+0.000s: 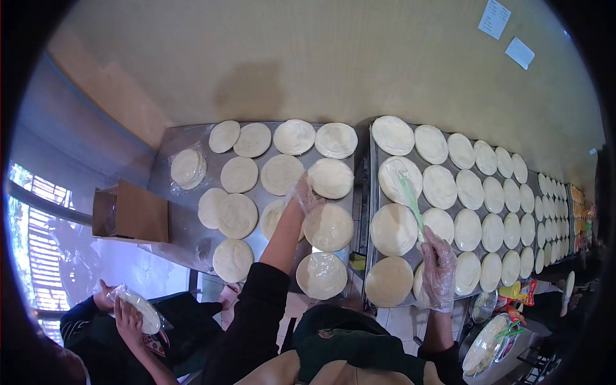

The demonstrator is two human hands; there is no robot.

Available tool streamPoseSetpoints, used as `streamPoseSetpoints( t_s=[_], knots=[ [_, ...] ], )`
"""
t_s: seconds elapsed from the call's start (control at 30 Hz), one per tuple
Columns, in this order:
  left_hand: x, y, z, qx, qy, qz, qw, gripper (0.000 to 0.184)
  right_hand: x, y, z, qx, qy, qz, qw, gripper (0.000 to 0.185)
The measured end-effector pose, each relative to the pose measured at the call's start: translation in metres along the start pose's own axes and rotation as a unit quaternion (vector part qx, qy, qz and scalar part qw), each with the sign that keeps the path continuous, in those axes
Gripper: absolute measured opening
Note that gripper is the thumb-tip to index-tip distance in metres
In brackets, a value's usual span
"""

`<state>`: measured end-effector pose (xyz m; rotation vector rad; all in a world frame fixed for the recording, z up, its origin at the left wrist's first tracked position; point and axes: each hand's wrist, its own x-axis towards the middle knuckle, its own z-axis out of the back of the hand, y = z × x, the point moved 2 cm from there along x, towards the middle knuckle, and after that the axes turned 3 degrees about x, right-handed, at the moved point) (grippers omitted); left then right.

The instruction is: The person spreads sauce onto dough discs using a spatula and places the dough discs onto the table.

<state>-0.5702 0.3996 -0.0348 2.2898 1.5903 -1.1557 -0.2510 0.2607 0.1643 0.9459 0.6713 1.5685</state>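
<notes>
Many round pale dough discs lie in rows on two metal tables. My left hand (308, 194), in a clear plastic glove, is at the left edge of a dough disc (331, 179) on the left table; its fingertips are hard to make out. My right hand (439, 266), also gloved, is closed round the handle of a green spatula (410, 197). The spatula's blade rests on a disc (390, 176) that has white spread on it, on the right table. Below that lies another disc (393, 230).
A cardboard box (142, 212) and a bagged dough stack (188, 169) are at the left. Another person's hands (130, 319) hold bagged discs at the lower left. A large bowl (486, 344) with white filling stands at the lower right. A gap separates the tables.
</notes>
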Motion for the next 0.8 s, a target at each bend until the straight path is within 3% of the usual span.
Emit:
streamPoseSetpoints(
  t_s=[0.07, 0.17, 0.2, 0.23, 0.27, 0.3, 0.33, 0.37, 0.4, 0.47, 0.6, 0.7, 0.77, 0.8],
  knots=[
    [0.002, -0.002, 0.007, 0.187, -0.075, 0.019, 0.979, 0.070, 0.002, 0.000, -0.006, 0.006, 0.005, 0.009, 1.000, 0.029],
    [-0.021, -0.001, -0.011, 0.211, -0.091, 0.011, 0.973, 0.065, 0.005, 0.005, -0.013, 0.012, 0.016, 0.019, 1.000, 0.030],
    [0.038, 0.001, 0.060, 0.207, -0.095, 0.010, 0.974, 0.065, 0.005, 0.006, -0.015, 0.013, 0.023, 0.018, 1.000, 0.031],
    [0.096, 0.005, 0.120, 0.347, -0.038, -0.008, 0.937, 0.065, 0.004, 0.006, -0.017, 0.015, 0.029, 0.019, 0.999, 0.031],
    [0.131, -0.034, 0.191, 0.479, 0.019, -0.025, 0.877, 0.065, 0.003, 0.006, -0.018, 0.021, 0.029, 0.017, 0.999, 0.031],
    [0.078, -0.004, 0.177, 0.474, 0.013, -0.026, 0.880, 0.065, 0.003, 0.005, -0.020, 0.028, 0.029, 0.016, 0.999, 0.031],
    [0.022, -0.022, 0.149, 0.592, -0.120, -0.237, 0.761, 0.064, 0.001, 0.006, -0.019, 0.030, 0.037, 0.016, 0.999, 0.031],
    [-0.049, -0.034, 0.112, 0.660, -0.243, -0.424, 0.571, 0.064, 0.000, 0.007, -0.018, 0.048, 0.048, -0.013, 0.998, 0.032],
    [-0.082, -0.028, 0.110, 0.660, -0.250, -0.421, 0.570, 0.064, -0.001, 0.006, -0.018, 0.067, 0.059, -0.042, 0.995, 0.033],
    [-0.124, -0.021, 0.127, 0.741, -0.348, -0.200, 0.538, 0.059, -0.004, -0.004, -0.020, 0.090, 0.060, -0.049, 0.993, 0.032],
    [-0.139, -0.009, 0.130, 0.743, -0.381, -0.184, 0.519, 0.069, -0.006, -0.007, -0.027, 0.112, 0.076, -0.038, 0.990, 0.033],
    [-0.125, -0.010, 0.142, 0.702, -0.399, -0.256, 0.531, 0.074, -0.010, -0.004, -0.032, 0.137, 0.086, -0.032, 0.986, 0.034],
    [-0.118, -0.023, 0.146, 0.687, -0.410, -0.097, 0.592, 0.072, -0.015, -0.004, -0.031, 0.163, 0.083, -0.046, 0.982, 0.034],
    [-0.114, -0.016, 0.142, 0.690, -0.403, -0.097, 0.594, 0.072, -0.018, -0.008, -0.029, 0.192, 0.103, -0.114, 0.969, 0.037]
  ],
)
